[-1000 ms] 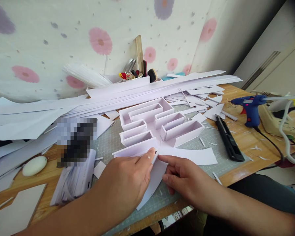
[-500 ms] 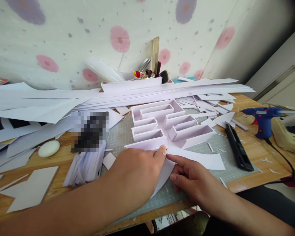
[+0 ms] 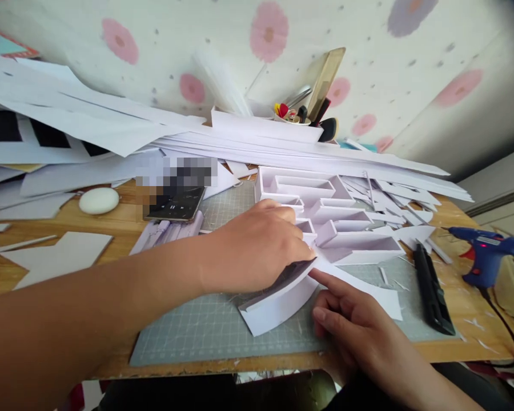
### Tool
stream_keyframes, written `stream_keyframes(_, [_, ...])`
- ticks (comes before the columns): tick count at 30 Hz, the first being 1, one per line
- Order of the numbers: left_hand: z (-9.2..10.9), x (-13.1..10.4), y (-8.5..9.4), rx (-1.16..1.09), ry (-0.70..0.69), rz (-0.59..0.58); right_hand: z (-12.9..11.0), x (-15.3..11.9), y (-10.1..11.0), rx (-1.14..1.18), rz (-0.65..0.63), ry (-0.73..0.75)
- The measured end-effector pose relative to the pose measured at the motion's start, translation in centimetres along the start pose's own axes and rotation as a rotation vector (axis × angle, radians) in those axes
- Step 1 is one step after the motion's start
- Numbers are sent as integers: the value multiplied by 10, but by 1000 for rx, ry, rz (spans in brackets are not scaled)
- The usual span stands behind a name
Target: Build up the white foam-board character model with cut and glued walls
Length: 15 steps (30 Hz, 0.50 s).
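A white board model (image 3: pixel 364 251) with several narrow, open-topped compartments stands on the grey cutting mat (image 3: pixel 188 337). My left hand (image 3: pixel 261 245) reaches over its near left part, fingers closed at the end of a white strip (image 3: pixel 278 308). That strip curves toward the front left, with a shadowed hollow behind it under my hand. The exact grip is hidden by my knuckles. My right hand (image 3: pixel 355 319) has its index finger stretched out, its tip touching the strip beside my left fingertips; its other fingers are loosely bent. A second curved white flap (image 3: pixel 381 294) extends to the right.
A black utility knife (image 3: pixel 432 291) lies right of the model, beyond it a blue glue gun (image 3: pixel 486 251) with a red light. White offcuts (image 3: pixel 389 200) and long sheets (image 3: pixel 257 148) lie behind. At left are a phone (image 3: pixel 180 202) and a white oval object (image 3: pixel 98 201).
The view has turned and shifted, so the table's things sit differently in it. My left hand has moved forward over the model, and the curved strip at the front left shows more fully.
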<state>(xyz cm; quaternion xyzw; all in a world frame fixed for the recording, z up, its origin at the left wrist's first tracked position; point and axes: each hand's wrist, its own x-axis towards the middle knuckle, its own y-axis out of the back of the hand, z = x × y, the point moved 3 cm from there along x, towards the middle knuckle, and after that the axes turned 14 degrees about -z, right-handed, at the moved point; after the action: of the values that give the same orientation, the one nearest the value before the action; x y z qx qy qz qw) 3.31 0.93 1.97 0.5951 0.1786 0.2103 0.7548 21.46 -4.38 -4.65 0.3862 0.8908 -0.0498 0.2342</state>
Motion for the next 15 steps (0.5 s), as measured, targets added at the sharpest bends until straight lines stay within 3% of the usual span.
stream_keyframes(6, [-2,-4,-4,48,80,110,-5,0,-1,24,-17,-18])
stream_keyframes(15, [-7,-3,-7,-76,100,132,-2,-5,1,0,-26,-105])
